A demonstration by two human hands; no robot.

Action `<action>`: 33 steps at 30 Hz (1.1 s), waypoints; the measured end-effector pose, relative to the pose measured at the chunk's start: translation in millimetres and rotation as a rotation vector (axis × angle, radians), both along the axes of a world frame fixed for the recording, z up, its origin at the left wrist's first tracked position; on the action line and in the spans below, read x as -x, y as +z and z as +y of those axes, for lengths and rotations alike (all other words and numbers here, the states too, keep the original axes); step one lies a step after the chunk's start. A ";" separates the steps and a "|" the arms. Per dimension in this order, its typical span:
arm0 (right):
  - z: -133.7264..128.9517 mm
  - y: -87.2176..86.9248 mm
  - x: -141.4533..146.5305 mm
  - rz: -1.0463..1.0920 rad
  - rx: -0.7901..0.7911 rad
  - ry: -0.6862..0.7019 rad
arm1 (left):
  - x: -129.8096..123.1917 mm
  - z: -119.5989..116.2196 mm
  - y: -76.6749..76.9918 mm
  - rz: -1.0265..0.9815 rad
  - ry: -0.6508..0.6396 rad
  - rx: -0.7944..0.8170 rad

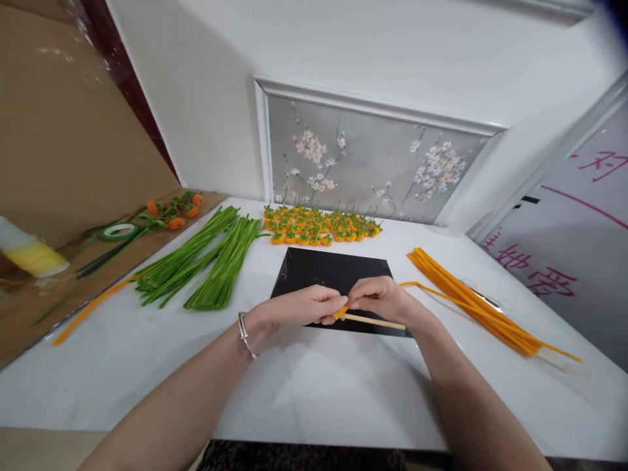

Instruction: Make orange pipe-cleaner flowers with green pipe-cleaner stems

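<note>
My left hand (314, 305) is closed around one end of a thin wooden stick (377, 321), which points right. An orange pipe cleaner (341, 313) is wound about the stick at my left fingertips. Pinched together, the fingers of my right hand (377, 296) hold this pipe cleaner close beside the left thumb. A loose orange length shows past the right wrist, though its link to the wound part is hidden. Both hands are just above the near part of a black board (338, 267) on the white table.
Green pipe cleaners (216, 275) lie in bundles at left, orange pipe cleaners (466, 301) at right. Several small orange-and-green pieces (314, 226) stand in rows by the wall. On cardboard at far left are green tape (118, 231), finished orange flowers (176, 224) and a yellow-white roll (32, 252).
</note>
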State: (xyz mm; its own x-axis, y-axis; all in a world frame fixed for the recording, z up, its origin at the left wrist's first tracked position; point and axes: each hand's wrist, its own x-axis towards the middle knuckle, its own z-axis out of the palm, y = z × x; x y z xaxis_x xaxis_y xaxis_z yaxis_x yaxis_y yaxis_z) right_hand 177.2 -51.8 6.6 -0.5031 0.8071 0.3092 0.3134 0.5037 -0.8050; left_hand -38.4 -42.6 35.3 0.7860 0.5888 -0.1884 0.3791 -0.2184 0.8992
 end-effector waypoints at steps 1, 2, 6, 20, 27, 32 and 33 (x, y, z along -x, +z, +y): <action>1.5 -1.6 0.3 0.013 -0.003 -0.014 | -0.3 -0.6 -0.2 -0.019 -0.003 0.012; 2.9 -2.8 0.8 0.021 -0.009 -0.028 | -0.4 -0.9 -0.6 -0.039 -0.007 0.024; 6.5 -5.2 3.7 0.031 -0.026 -0.083 | 0.2 -0.2 -1.9 -0.095 -0.014 0.059; 2.3 -2.8 11.4 0.242 -0.006 -0.034 | -5.5 4.9 -9.7 -0.434 0.286 0.213; 4.3 -8.9 29.2 0.443 -0.004 -0.158 | -7.2 6.0 -8.3 -0.466 0.406 0.097; 3.5 -8.3 28.3 0.423 -0.018 -0.191 | -7.4 5.0 -5.3 -0.343 0.374 0.041; 3.1 -7.7 27.6 0.415 -0.021 -0.188 | -7.1 4.9 -5.4 -0.315 0.358 0.031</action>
State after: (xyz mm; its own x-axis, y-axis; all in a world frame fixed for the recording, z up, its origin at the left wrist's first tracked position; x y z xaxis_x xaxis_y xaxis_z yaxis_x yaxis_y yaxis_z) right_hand 149.6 -48.7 -1.1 -0.1784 0.8642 0.4705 0.0545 0.4861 -0.8722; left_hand -31.3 -37.8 29.9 0.5564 0.8309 0.0047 0.1330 -0.0947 0.9866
